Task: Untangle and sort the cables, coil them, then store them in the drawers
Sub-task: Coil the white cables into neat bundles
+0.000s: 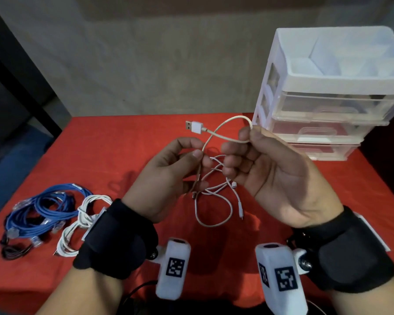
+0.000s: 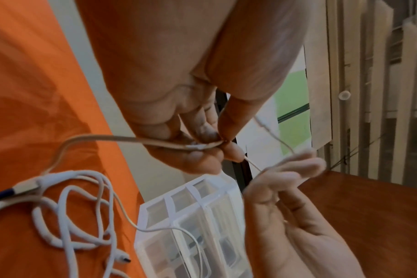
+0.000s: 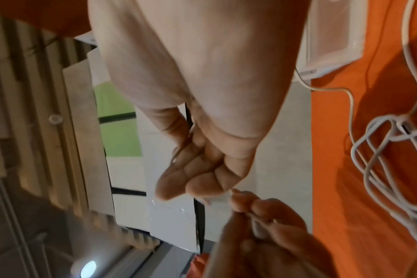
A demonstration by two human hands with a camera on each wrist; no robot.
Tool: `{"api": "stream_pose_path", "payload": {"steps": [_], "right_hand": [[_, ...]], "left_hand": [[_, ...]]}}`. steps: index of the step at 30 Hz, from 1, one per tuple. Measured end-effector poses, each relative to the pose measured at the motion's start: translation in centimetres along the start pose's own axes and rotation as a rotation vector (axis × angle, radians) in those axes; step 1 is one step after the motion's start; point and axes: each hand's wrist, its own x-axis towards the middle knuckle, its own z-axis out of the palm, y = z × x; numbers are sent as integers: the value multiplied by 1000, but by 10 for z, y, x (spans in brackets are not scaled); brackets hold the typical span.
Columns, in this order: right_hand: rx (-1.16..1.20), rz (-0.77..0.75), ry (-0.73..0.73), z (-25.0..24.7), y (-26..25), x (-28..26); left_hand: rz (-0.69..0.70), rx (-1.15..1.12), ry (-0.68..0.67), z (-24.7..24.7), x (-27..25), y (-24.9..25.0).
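Note:
A beige USB cable (image 1: 228, 120) is held up over the red tablecloth, its USB plug (image 1: 193, 127) sticking out to the left. My right hand (image 1: 250, 134) pinches a small loop of it between thumb and forefinger. My left hand (image 1: 200, 151) pinches the same cable lower down; in the left wrist view the left hand (image 2: 217, 144) grips the beige cable (image 2: 102, 138) at the fingertips. Below both hands a tangle of thin white cables (image 1: 214, 201) lies on the cloth. The white drawer unit (image 1: 328, 103) stands at the back right, its drawers pushed in.
A bundle of blue network cables (image 1: 43, 210) and a coiled white cable (image 1: 84, 220) lie at the front left of the red tablecloth (image 1: 123, 144). The drawer unit has an open tray on top. A wall runs behind the table.

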Motion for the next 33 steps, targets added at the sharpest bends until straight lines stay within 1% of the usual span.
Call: {"api": "stream_pose_path", "payload": {"steps": [3, 6, 8, 10, 11, 13, 15, 17, 18, 20, 23, 25, 27, 30, 33], "right_hand": [[-195, -21, 50, -1, 11, 3], [-482, -42, 99, -6, 22, 4], [-611, -22, 92, -7, 26, 4], [-719, 1, 75, -8, 29, 3], [-778, -18, 82, -9, 31, 4], [-872, -111, 135, -11, 32, 5], [-878, -176, 141, -13, 29, 6], [-856, -156, 93, -16, 25, 6], [-872, -139, 80, -17, 22, 7], [-910, -151, 97, -22, 19, 6], [-811, -189, 111, -24, 16, 5], [-786, -208, 70, -22, 14, 3], [-837, -224, 9, -20, 10, 1], [-914, -226, -58, -18, 4, -2], [-971, -239, -45, -18, 5, -1]], "left_hand": [[-8, -97, -20, -2, 2, 1], [18, -171, 41, -2, 5, 4], [51, -125, 101, -2, 7, 4], [67, -61, 117, 1, 6, 2], [65, -29, 118, 2, 5, 1], [84, 73, 110, 4, 3, 0], [126, 249, 51, 2, 3, -3], [126, 372, -46, 1, 2, -5], [107, 382, -69, 1, 1, -5], [75, 357, -64, 1, 1, -4], [-2, 236, -7, 2, 3, -1], [-62, 142, 0, 2, 5, 3], [-100, 107, -6, 2, 6, 4], [-137, 121, -67, 5, 6, 1], [-194, 162, -185, 9, 3, 2]]}}
